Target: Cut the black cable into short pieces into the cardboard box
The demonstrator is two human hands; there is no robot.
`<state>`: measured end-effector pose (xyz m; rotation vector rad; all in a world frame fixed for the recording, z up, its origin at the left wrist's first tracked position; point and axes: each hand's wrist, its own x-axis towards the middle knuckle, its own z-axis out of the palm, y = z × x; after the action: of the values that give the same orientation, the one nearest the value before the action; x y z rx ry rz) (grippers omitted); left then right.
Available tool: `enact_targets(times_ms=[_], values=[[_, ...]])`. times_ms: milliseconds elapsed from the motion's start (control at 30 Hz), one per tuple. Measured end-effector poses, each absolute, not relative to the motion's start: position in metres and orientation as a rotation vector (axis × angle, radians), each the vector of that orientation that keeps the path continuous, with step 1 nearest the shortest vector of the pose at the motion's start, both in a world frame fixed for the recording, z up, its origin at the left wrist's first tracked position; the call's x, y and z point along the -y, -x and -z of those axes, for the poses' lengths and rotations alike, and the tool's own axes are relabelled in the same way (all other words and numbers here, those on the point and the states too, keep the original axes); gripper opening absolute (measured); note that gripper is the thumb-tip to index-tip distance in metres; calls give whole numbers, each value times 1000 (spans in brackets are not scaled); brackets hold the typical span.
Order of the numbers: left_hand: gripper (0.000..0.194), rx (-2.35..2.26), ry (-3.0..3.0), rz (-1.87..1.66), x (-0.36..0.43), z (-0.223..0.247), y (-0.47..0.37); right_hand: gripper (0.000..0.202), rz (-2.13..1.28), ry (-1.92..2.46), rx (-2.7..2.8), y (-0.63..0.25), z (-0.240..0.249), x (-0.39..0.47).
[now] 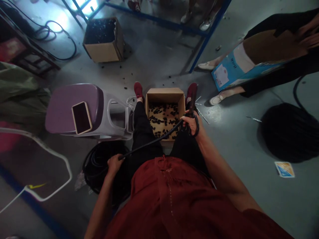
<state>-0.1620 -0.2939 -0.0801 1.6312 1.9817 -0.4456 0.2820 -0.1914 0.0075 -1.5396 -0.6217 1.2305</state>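
Observation:
A length of black cord or tubing [154,142] runs slantwise across my lap. My left hand [115,165] is closed round its lower end, above a dark coil [104,169] on the floor. My right hand [191,123] grips black-handled scissors [192,103], blades pointing away from me, and the cord's upper end meets its fingers. Whether those fingers also pinch the cord is hard to see. Between my feet stands an open cardboard box [164,91] with many short black pieces [157,119] scattered over its bottom.
To the left, a purple-topped stool [62,106] carries a phone [82,118]. Beyond it stands a carton [103,51] full of dark pieces. A blue table frame [199,53] crosses the back. A co-worker sits right with a blue box [231,68], near a large black coil [290,132].

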Motion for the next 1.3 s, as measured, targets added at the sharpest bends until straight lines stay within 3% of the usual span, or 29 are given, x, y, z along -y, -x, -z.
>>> enact_targets(times_ms=[167, 467, 667, 800, 1000, 1200, 1300], values=[[27, -1727, -1940, -212, 235, 27, 55, 37, -1320, 1421, 598, -260, -8, 191], [34, -1299, -2195, -458, 199, -28, -101, 33, -946, 1443, 1020, -253, -40, 198], [33, -1175, -1872, -702, 195, -33, -102, 31, -961, 1371, 1141, -251, -49, 211], [37, -1020, -1499, -637, 192, -34, -97, 33, -959, 1361, 1202, -254, -54, 215], [31, -962, -988, -702, 203, 2, -109, 37, -778, 1458, 1410, -242, -56, 223], [25, -1172, -1468, -503, 213, 19, -95, 33, -894, 1517, 1236, -239, -32, 223], [35, -1256, -1722, -488, 216, 14, -82, 32, -1016, 1498, 1052, -247, -22, 218]])
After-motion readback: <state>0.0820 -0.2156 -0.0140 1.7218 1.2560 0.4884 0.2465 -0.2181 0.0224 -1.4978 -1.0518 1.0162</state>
